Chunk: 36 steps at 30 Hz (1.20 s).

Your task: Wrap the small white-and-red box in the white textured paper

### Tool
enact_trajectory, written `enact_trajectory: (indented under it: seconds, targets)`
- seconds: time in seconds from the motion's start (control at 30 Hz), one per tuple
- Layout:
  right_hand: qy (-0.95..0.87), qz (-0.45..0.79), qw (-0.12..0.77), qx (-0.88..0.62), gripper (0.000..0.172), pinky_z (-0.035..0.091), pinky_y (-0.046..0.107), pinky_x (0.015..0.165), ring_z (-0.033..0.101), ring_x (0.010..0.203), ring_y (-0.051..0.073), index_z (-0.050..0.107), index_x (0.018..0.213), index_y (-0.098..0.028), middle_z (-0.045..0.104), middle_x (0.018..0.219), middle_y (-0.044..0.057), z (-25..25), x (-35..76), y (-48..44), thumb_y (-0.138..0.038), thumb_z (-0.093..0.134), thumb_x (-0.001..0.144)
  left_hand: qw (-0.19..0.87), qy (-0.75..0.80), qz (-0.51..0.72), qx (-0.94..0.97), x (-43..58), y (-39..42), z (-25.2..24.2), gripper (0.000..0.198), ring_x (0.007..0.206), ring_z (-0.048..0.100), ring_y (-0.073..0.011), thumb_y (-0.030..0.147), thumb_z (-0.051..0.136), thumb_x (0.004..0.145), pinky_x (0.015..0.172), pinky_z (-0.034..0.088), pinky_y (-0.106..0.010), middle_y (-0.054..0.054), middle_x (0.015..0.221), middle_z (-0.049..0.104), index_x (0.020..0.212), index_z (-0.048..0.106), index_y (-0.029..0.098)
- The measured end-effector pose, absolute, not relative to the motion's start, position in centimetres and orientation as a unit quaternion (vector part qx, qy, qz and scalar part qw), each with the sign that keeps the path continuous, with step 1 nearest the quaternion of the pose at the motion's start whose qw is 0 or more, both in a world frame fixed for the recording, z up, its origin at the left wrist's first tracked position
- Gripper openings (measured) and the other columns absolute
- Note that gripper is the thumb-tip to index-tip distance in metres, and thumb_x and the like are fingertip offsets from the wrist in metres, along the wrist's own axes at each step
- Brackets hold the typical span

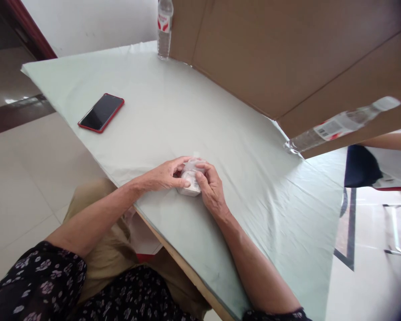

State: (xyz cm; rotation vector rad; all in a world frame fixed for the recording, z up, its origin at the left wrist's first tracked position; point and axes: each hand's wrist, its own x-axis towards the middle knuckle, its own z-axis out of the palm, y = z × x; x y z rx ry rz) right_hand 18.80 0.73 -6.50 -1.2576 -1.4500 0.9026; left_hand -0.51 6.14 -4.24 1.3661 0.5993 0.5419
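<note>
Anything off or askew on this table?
Only the right bottle: it leans steeply along the cardboard, while the far bottle stands upright; possibly lens distortion. Nothing looks spilled. The left hand and right hand grip a small packet.

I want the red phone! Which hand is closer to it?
Left. The left hand is on the red phone's side of the small white packet; the right hand holds the packet's far side.

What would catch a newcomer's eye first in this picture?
Near the front edge of the table, the left hand and the right hand pinch a white packet between them. A phone in a red case lies to the far left, and a big cardboard sheet stands along the far side.
</note>
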Motion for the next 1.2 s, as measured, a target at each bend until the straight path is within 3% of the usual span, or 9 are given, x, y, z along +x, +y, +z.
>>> enact_trajectory:
  seconds: [0.1, 0.27, 0.47, 0.6, 0.7, 0.83, 0.97, 1.1, 1.2]
  targets:
    - [-0.558, 0.385, 0.514, -0.526, 0.026, 0.046, 0.046, 0.107, 0.061, 0.122, 0.024, 0.059, 0.107, -0.028, 0.057, 0.145, 0.009, -6.8, 18.7, 0.7, -0.049, 0.064, 0.092, 0.697, 0.288, 0.241, 0.611, -0.5, 6.1, -4.3, 0.083, 0.112, 0.065, -0.0258, 0.031, 0.075, 0.080, 0.091, 0.050, -0.036, -0.015, 0.131, 0.066, 0.154, 0.039, 0.018]
    - [-0.589, 0.342, 0.497, -0.538, 0.026, 0.037, 0.047, 0.116, 0.053, 0.135, 0.027, 0.066, 0.084, -0.024, 0.063, 0.135, 0.009, -6.3, 18.8, 0.7, -0.048, 0.062, 0.094, 0.705, 0.273, 0.249, 0.605, -0.4, 6.1, -4.5, 0.077, 0.121, 0.062, -0.0273, 0.029, 0.075, 0.080, 0.095, 0.049, -0.036, -0.014, 0.135, 0.064, 0.150, 0.044, 0.018]
    - [-0.609, 0.350, 0.468, -0.537, 0.035, 0.044, 0.044, 0.111, 0.059, 0.127, 0.026, 0.074, 0.087, -0.026, 0.067, 0.128, 0.008, -5.7, 19.1, 0.7, -0.055, 0.055, 0.097, 0.703, 0.273, 0.247, 0.609, -0.4, 6.2, -4.5, 0.078, 0.124, 0.060, -0.0275, 0.027, 0.075, 0.079, 0.097, 0.049, -0.036, -0.015, 0.141, 0.060, 0.150, 0.043, 0.018]
    - [-0.612, 0.355, 0.477, -0.521, 0.035, 0.042, 0.046, 0.113, 0.058, 0.130, 0.027, 0.073, 0.088, -0.026, 0.064, 0.133, 0.008, -5.7, 19.1, 0.6, -0.056, 0.057, 0.096, 0.706, 0.258, 0.251, 0.609, -0.3, 6.1, -4.3, 0.073, 0.126, 0.060, -0.0278, 0.024, 0.074, 0.080, 0.098, 0.049, -0.036, -0.014, 0.143, 0.059, 0.148, 0.048, 0.020]
    - [-0.584, 0.402, 0.495, -0.502, 0.035, 0.049, 0.046, 0.106, 0.061, 0.124, 0.027, 0.067, 0.110, -0.028, 0.059, 0.144, 0.009, -5.9, 19.5, 0.5, -0.058, 0.063, 0.092, 0.715, 0.262, 0.249, 0.598, -0.4, 6.1, -4.1, 0.079, 0.129, 0.059, -0.0299, 0.026, 0.076, 0.079, 0.100, 0.049, -0.038, -0.015, 0.143, 0.059, 0.151, 0.044, 0.019]
    - [-0.577, 0.483, 0.462, -0.469, 0.076, 0.053, 0.048, 0.098, 0.067, 0.114, 0.027, 0.045, 0.143, -0.030, 0.061, 0.139, 0.013, -5.8, 20.8, 0.7, -0.059, 0.076, 0.081, 0.720, 0.267, 0.244, 0.592, -0.5, 6.1, -4.2, 0.084, 0.138, 0.053, -0.0313, 0.027, 0.075, 0.081, 0.108, 0.045, -0.042, -0.017, 0.150, 0.054, 0.155, 0.037, 0.018]
    - [-0.622, 0.461, 0.423, -0.470, 0.088, 0.050, 0.049, 0.102, 0.066, 0.114, 0.027, 0.042, 0.148, -0.030, 0.065, 0.129, 0.011, -5.6, 21.7, 0.8, -0.052, 0.085, 0.074, 0.712, 0.293, 0.241, 0.591, -0.5, 6.1, -4.5, 0.089, 0.136, 0.054, -0.0321, 0.028, 0.076, 0.081, 0.109, 0.043, -0.044, -0.019, 0.150, 0.054, 0.158, 0.032, 0.016]
    - [-0.602, 0.432, 0.449, -0.500, 0.085, 0.056, 0.042, 0.088, 0.069, 0.097, 0.023, 0.045, 0.145, -0.027, 0.069, 0.109, 0.006, -5.8, 21.2, 0.8, -0.052, 0.084, 0.074, 0.700, 0.310, 0.265, 0.587, -0.5, 6.1, -4.3, 0.090, 0.128, 0.059, -0.0307, 0.036, 0.074, 0.083, 0.105, 0.046, -0.042, -0.019, 0.140, 0.061, 0.159, 0.030, 0.014]
    - [-0.551, 0.456, 0.464, -0.522, 0.090, 0.057, 0.039, 0.082, 0.071, 0.094, 0.023, 0.041, 0.148, -0.026, 0.071, 0.106, 0.006, -5.7, 20.5, 0.6, -0.054, 0.083, 0.074, 0.683, 0.310, 0.260, 0.609, -0.7, 6.0, -4.0, 0.095, 0.125, 0.061, -0.0302, 0.040, 0.078, 0.081, 0.105, 0.045, -0.042, -0.017, 0.135, 0.063, 0.159, 0.030, 0.015]
